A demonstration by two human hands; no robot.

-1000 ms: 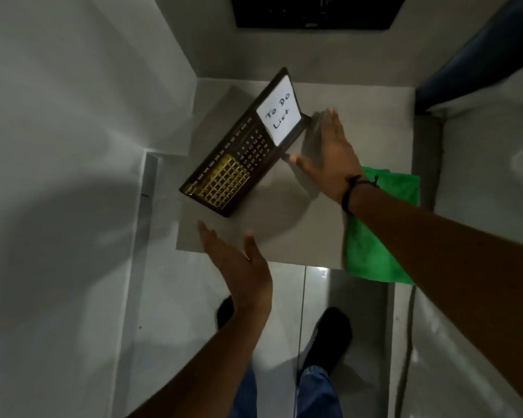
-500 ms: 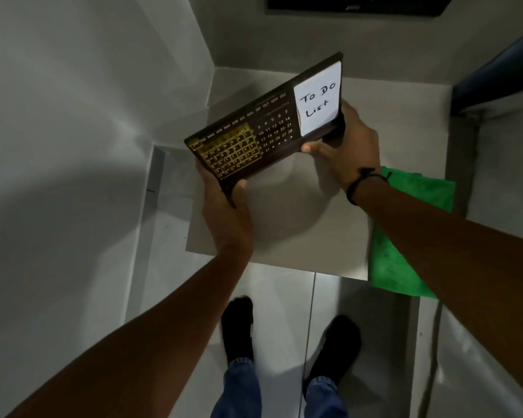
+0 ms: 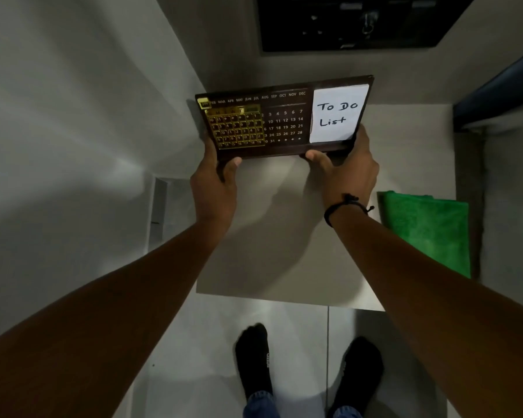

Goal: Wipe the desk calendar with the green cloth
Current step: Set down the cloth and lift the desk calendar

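The desk calendar (image 3: 284,122) is a dark brown board with gold date tiles on its left, printed numbers in the middle and a white "To Do List" note on its right. It is lifted above the small grey table (image 3: 284,236), face toward me and nearly level. My left hand (image 3: 216,182) grips its lower left corner. My right hand (image 3: 344,173) grips its lower right edge under the note. The green cloth (image 3: 429,230) lies flat on the table's right side, apart from both hands.
White walls close in on the left and behind the table. A dark framed panel (image 3: 350,22) hangs on the back wall. A dark blue edge (image 3: 495,89) juts in at the right. My two feet in black socks (image 3: 308,366) stand on the pale floor tiles.
Both hands closed on the calendar, which stood tilted on the table, lifted it, and turned it from slanted to nearly level facing me. The cloth has stayed put.
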